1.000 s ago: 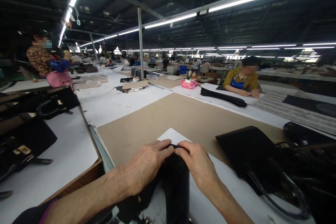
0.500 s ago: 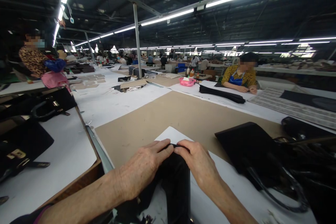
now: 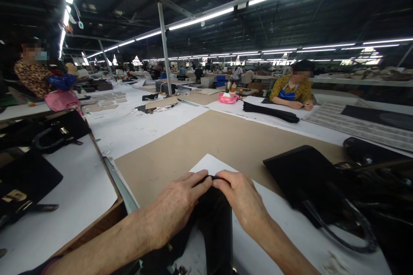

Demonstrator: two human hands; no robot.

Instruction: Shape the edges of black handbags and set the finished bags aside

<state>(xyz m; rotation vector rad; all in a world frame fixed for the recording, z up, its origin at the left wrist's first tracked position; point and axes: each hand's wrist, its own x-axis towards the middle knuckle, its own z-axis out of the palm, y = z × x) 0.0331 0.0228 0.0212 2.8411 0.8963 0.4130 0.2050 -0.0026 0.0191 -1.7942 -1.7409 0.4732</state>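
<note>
A black handbag [image 3: 217, 227] is in front of me at the bottom middle, partly covered by my hands and forearms. My left hand [image 3: 180, 200] pinches its far top edge between thumb and fingers. Close beside it, my right hand [image 3: 240, 193] grips the same edge, thumb on the near side. The two thumbs almost meet. Beneath the bag lies a white sheet [image 3: 208, 162], one corner pointing away from me. Small metal parts show dimly at the bag's lower left; the rest of its body is hidden.
Brown board [image 3: 180, 142] covers the table ahead. Black bags with handles [image 3: 300, 172] lie at right; more with gold clasps [image 3: 19, 180] lie on the left table. Farther off are a pink basket [image 3: 227, 99], black strips [image 3: 271, 111] and a seated co-worker [image 3: 292, 88]. Another person stands far left.
The view has shifted slightly, so the surroundings sit a little to the left. Both hands keep the same hold on the bag's edge.
</note>
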